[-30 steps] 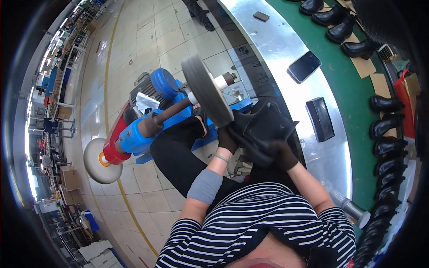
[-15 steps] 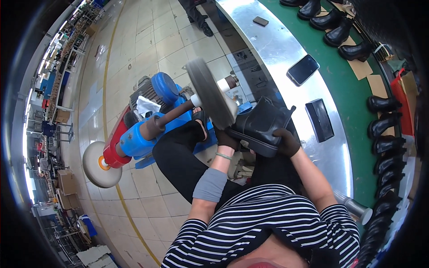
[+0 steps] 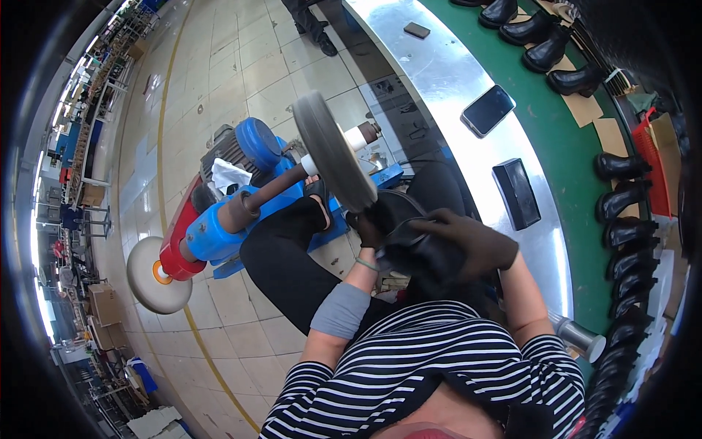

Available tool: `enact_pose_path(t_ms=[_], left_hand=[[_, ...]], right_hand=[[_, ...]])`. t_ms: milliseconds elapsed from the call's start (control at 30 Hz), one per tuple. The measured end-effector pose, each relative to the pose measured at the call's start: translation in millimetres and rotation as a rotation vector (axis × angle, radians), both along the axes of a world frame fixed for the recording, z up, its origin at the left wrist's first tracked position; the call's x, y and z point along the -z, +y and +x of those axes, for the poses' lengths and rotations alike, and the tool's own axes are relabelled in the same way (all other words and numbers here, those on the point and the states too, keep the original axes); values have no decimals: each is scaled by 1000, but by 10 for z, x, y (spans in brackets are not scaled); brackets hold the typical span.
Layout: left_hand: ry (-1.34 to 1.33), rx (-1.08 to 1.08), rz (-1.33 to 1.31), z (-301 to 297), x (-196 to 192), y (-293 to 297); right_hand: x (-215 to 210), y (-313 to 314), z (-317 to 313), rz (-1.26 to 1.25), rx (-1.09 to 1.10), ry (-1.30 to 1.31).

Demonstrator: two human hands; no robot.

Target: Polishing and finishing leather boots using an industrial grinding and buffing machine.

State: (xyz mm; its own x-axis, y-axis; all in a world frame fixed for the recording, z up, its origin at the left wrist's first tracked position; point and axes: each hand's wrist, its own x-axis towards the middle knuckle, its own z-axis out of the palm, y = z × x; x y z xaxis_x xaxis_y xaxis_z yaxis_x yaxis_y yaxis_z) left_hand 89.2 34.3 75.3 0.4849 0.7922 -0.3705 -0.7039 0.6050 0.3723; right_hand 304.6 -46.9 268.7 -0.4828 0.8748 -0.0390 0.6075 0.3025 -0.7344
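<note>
Compared with half a second back, both hands have drawn the black boot [image 3: 420, 245] a little lower and closer to the body, its front end still against the lower rim of the grey buffing wheel [image 3: 335, 150]. Right hand [image 3: 472, 241], in a dark glove, is clamped over the top of the boot, fingers spread across the upper. Left hand [image 3: 365, 227] (also dark-gloved, mostly hidden by the boot) grips the boot's end nearest the wheel; the exact finger hold cannot be told. A grey sleeve cuff [image 3: 340, 311] sits on the left forearm.

Wheel rides on a shaft running to the blue motor housing [image 3: 256, 143], with a red section and a pale round disc [image 3: 157, 274] at the far left end. Machine stands on a tiled floor [image 3: 241, 66]. To the right, a curved metal bench [image 3: 446, 80] carries a phone [image 3: 488, 110] and a black rectangular box [image 3: 516, 192]. Beyond it, a green belt [image 3: 578, 154] holds a row of black boots [image 3: 618, 167].
</note>
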Motion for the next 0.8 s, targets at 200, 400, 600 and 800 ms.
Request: enact_pose_path(t_ms=[200, 400, 600, 800], left_hand=[[92, -44, 50, -325, 55, 282], [96, -136, 81, -292, 76, 308], [169, -121, 180, -120, 156, 58], [1088, 104, 779, -238, 310, 128]], right_hand=[[24, 736, -867, -88, -219, -548], [39, 601, -826, 14, -243, -556], [-359, 113, -590, 33, -181, -527], [-447, -74, -38, 70, -66, -118]])
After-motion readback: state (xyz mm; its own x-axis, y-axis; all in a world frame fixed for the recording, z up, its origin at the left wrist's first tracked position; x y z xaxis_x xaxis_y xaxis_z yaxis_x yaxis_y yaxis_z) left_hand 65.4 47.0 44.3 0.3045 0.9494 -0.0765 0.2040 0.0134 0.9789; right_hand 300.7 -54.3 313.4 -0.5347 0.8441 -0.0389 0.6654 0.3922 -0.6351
